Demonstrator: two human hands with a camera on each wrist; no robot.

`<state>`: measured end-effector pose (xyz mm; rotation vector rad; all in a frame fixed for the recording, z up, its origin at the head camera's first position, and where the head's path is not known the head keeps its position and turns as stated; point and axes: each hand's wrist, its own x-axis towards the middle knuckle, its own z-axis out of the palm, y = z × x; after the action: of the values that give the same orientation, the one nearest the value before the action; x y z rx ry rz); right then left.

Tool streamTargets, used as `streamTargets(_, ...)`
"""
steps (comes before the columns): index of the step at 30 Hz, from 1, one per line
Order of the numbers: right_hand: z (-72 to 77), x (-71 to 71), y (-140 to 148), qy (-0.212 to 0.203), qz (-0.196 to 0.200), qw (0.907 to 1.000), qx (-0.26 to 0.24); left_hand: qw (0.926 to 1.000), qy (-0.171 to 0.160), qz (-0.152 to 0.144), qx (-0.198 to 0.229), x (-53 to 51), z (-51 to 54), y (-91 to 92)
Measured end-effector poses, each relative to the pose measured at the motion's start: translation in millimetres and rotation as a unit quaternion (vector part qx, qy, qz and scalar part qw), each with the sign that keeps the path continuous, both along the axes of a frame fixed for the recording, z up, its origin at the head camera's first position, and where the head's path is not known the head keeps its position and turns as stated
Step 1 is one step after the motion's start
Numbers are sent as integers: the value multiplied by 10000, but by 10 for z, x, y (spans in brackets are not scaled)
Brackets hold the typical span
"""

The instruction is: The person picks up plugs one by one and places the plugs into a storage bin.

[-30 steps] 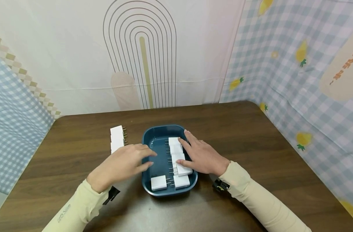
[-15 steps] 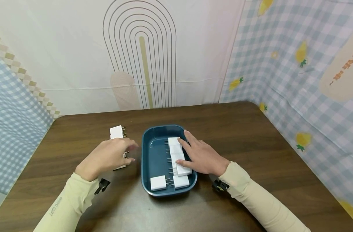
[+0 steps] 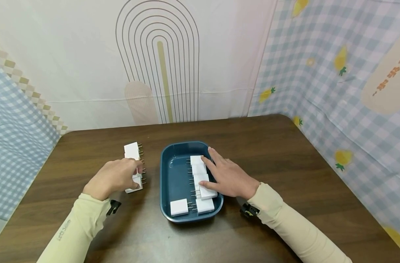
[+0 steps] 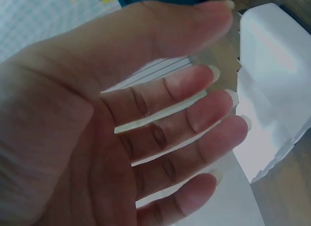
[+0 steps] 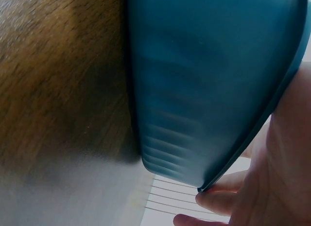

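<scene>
In the head view my left hand (image 3: 112, 177) is over a row of white plug blocks (image 3: 132, 150) with metal pins, left of a blue tray (image 3: 164, 175). The left wrist view shows its fingers apart and gently bent, fingertips beside the white blocks (image 4: 277, 56), gripping none of them. My right hand (image 3: 229, 177) lies across the tray's right rim, fingers spread over several white blocks (image 3: 199, 169) inside. From the right wrist view, the tray's outer wall (image 5: 209, 80) stands beside that hand (image 5: 286, 163). One separate white block (image 3: 179, 207) lies at the tray's near left.
A dark wooden table (image 3: 259, 146) carries everything. Behind it hangs a pale cloth (image 3: 226, 58) with arch lines, and checked cloth (image 3: 321, 91) hangs at the right and left. Black wrist straps (image 3: 250, 210) are on both arms.
My left hand has moved left from above the tray to the row of blocks on the table. My right hand has stayed at the tray's right side.
</scene>
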<state>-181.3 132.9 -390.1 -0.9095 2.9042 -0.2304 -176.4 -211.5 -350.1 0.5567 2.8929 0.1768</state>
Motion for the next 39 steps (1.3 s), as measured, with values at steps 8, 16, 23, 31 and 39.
streamTargets(8,3,-4,0,-27,-23,10000,5,9997,-180,119,-102,-6,-29,-34)
streamTargets(16,2,-8,-4,-64,-49,10000,16,9990,-381,207,-95,-15,-52,-44)
streamTargets(23,2,-5,-5,-55,-41,10000,11,9987,-467,198,-105,-11,-66,-40)
streamTargets(31,-2,-5,-3,-36,-12,10000,14,9992,-365,123,-129,4,-106,-16)
streamTargets(39,-12,-6,-2,-31,-27,10000,21,9993,-325,13,-168,10,-128,4)
